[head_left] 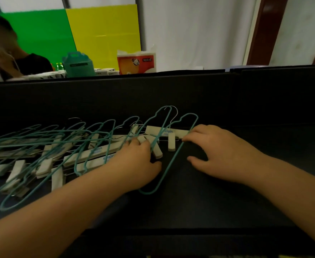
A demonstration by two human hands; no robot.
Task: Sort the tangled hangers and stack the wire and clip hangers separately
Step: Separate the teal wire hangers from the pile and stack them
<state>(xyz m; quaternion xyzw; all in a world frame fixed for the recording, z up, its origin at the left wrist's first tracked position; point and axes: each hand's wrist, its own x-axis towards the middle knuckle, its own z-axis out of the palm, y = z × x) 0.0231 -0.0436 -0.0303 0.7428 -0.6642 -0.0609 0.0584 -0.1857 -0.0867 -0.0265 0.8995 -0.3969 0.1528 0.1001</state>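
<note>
A tangle of teal wire hangers and white clip hangers lies across the left and middle of the black table. The rightmost teal wire hanger slants from the middle down toward me, over a white clip hanger with blue lettering. My left hand lies on the right end of the tangle, fingers curled round a teal wire beside a white clip. My right hand is spread flat beside it, its index fingertip touching the rightmost wire hanger and the end of the white bar.
A black upright panel closes the far side of the table. Behind it stand a teal container, an orange-and-white tissue pack and green and yellow boards. Another person sits at the far left. The table's right half is bare.
</note>
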